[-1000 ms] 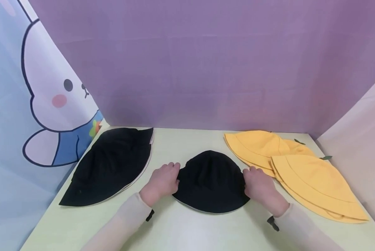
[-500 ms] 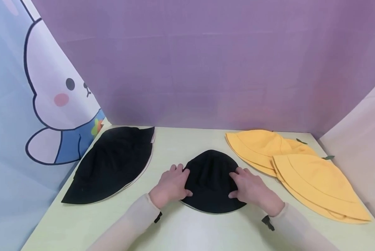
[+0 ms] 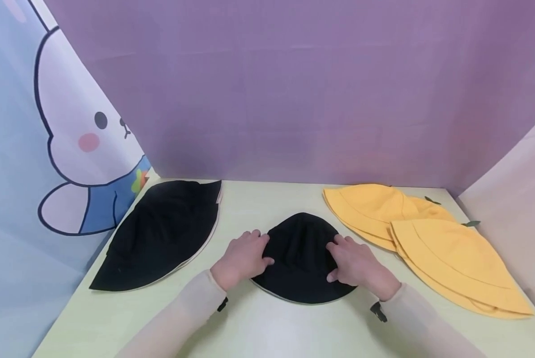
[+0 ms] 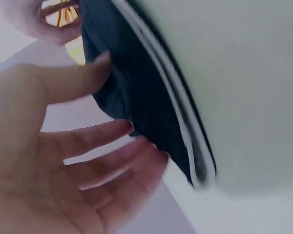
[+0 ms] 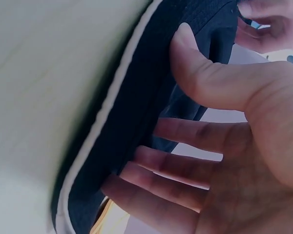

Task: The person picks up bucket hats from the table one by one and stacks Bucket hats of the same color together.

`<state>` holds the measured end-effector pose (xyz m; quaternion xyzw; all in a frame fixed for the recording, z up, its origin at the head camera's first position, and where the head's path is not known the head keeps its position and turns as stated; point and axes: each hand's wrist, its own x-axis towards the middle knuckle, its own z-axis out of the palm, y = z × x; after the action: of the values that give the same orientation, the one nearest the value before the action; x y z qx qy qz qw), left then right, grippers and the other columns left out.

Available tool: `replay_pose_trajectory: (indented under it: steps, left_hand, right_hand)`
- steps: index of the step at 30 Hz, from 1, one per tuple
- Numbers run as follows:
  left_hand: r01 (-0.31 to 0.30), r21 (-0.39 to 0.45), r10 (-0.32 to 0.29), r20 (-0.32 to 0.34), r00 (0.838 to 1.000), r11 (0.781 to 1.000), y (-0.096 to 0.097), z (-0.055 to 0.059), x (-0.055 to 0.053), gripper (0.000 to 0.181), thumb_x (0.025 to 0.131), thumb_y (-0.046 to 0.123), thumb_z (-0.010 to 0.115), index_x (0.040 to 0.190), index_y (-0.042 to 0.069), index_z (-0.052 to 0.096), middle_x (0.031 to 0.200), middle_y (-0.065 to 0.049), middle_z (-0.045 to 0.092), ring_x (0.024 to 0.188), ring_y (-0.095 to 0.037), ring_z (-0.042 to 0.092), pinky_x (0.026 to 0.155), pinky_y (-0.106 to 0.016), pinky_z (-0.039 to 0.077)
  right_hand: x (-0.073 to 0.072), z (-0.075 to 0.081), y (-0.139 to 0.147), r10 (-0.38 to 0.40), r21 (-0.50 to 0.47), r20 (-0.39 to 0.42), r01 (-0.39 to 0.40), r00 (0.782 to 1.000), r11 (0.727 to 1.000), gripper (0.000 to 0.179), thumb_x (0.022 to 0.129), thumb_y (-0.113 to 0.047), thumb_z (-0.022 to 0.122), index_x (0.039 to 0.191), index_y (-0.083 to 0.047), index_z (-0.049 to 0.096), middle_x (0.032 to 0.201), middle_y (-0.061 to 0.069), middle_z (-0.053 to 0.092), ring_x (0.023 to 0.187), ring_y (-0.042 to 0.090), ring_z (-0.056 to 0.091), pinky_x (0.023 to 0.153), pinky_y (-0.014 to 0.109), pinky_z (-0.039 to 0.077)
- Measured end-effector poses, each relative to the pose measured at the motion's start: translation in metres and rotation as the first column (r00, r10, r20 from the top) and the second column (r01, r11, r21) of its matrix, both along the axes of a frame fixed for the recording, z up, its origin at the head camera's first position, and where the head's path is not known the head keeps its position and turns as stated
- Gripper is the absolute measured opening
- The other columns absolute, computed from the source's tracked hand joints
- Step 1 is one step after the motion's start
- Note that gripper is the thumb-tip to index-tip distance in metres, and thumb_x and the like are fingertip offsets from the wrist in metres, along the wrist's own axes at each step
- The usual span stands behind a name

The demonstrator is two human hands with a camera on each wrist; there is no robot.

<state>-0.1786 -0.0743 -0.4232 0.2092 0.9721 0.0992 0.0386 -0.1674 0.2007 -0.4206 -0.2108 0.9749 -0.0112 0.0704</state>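
Observation:
A black bucket hat (image 3: 300,263), folded flat with a pale edge along its brim, lies at the middle of the table. My left hand (image 3: 244,256) touches its left side, the thumb (image 4: 100,68) over the front of the cloth and the fingertips at the edge. On the other side my right hand (image 3: 354,261) rests against the hat, its thumb (image 5: 185,41) laid on the brim. Its fingers reach out nearly straight along the hat's edge in the right wrist view. Both hands have loose, spread fingers.
A larger black hat (image 3: 160,238) lies folded at the left of the pale table (image 3: 267,328). Yellow hats (image 3: 455,263) with green leaf tabs overlap at the right. A purple cloth (image 3: 294,89) hangs behind, and a rabbit-print cloth (image 3: 7,189) at the left.
A second ago both hands gripped the brim's ends with curled fingers. They have since loosened and shifted inward onto the hat's sides, thumbs on the front. The hat stays in place.

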Motion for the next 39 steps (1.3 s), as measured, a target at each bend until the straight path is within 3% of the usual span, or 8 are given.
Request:
replay_pose_trajectory:
  steps: [6,11,15,19,25,29,33,39]
  left_hand:
    - [-0.036,0.068,0.038,-0.027,0.999,0.997,-0.015,0.012,-0.024,0.019,0.094,0.022,0.069,0.104,0.006,0.066,0.092,-0.006,0.062,0.086,-0.029,0.064,0.068,-0.049,0.053]
    - [-0.084,0.083,0.089,-0.059,0.994,0.993,-0.033,0.021,-0.050,0.009,0.090,0.005,0.056,0.093,0.006,0.064,0.090,-0.008,0.063,0.085,-0.028,0.064,0.069,-0.049,0.054]
    - [-0.149,0.059,0.154,-0.102,0.983,0.987,-0.049,0.018,-0.068,0.008,0.089,0.003,0.052,0.088,0.005,0.060,0.088,-0.010,0.061,0.083,-0.033,0.064,0.066,-0.053,0.053]
    - [-0.207,0.008,0.206,-0.134,0.969,0.978,-0.065,0.010,-0.082,0.012,0.090,0.005,0.054,0.098,0.000,0.062,0.100,-0.017,0.062,0.097,-0.038,0.062,0.070,-0.056,0.054]
    - [-0.300,-0.006,0.297,-0.128,0.946,0.954,-0.085,0.003,-0.097,0.035,0.092,0.008,0.055,0.123,-0.006,0.062,0.119,-0.023,0.058,0.116,-0.041,0.050,0.079,-0.060,0.053]
    - [-0.317,-0.048,0.314,-0.061,0.948,0.947,-0.094,-0.002,-0.103,0.046,0.093,0.009,0.056,0.136,-0.005,0.055,0.128,-0.024,0.056,0.122,-0.043,0.045,0.085,-0.062,0.050]
    - [-0.300,-0.054,0.299,-0.020,0.954,0.952,-0.100,-0.005,-0.106,0.042,0.095,0.007,0.055,0.135,-0.005,0.056,0.130,-0.026,0.055,0.122,-0.045,0.045,0.087,-0.063,0.050]
    - [-0.260,-0.049,0.260,-0.006,0.966,0.964,-0.102,-0.006,-0.108,0.023,0.095,0.004,0.056,0.115,-0.001,0.066,0.121,-0.025,0.052,0.115,-0.043,0.045,0.084,-0.061,0.051]
  right_hand:
    - [-0.001,-0.002,0.003,0.011,-0.005,-0.005,-0.011,1.000,1.000,0.063,0.073,-0.038,0.090,0.119,-0.003,0.066,0.108,0.009,0.058,0.098,0.029,0.058,0.067,0.046,0.051]
    - [0.000,-0.004,0.007,0.005,-0.005,-0.018,-0.005,1.000,1.000,0.066,0.074,-0.043,0.089,0.123,-0.004,0.067,0.112,0.009,0.059,0.102,0.029,0.059,0.071,0.047,0.051]
    - [0.001,-0.006,0.008,-0.002,-0.014,-0.013,0.002,1.000,1.000,0.067,0.074,-0.045,0.088,0.124,-0.005,0.068,0.114,0.009,0.060,0.103,0.029,0.058,0.072,0.048,0.051]
    - [0.002,-0.007,0.009,-0.002,-0.017,-0.009,0.002,1.000,1.000,0.066,0.074,-0.045,0.088,0.123,-0.004,0.068,0.113,0.009,0.060,0.103,0.029,0.058,0.071,0.047,0.051]
    - [0.001,-0.005,0.009,0.008,-0.012,-0.028,-0.008,1.000,1.000,0.064,0.074,-0.044,0.089,0.121,-0.005,0.068,0.110,0.009,0.059,0.101,0.029,0.059,0.071,0.046,0.051]
    - [0.001,-0.004,0.010,0.012,-0.021,-0.032,-0.012,0.999,1.000,0.064,0.074,-0.043,0.089,0.120,-0.005,0.068,0.111,0.009,0.060,0.102,0.029,0.059,0.070,0.046,0.051]
    - [0.001,-0.004,0.010,0.009,-0.026,-0.032,-0.010,0.999,1.000,0.064,0.074,-0.043,0.089,0.121,-0.005,0.068,0.111,0.009,0.060,0.102,0.029,0.059,0.070,0.046,0.051]
    - [0.001,-0.005,0.011,0.007,-0.034,-0.035,-0.008,0.999,0.999,0.064,0.074,-0.043,0.089,0.121,-0.005,0.068,0.112,0.009,0.060,0.100,0.029,0.058,0.069,0.046,0.050]
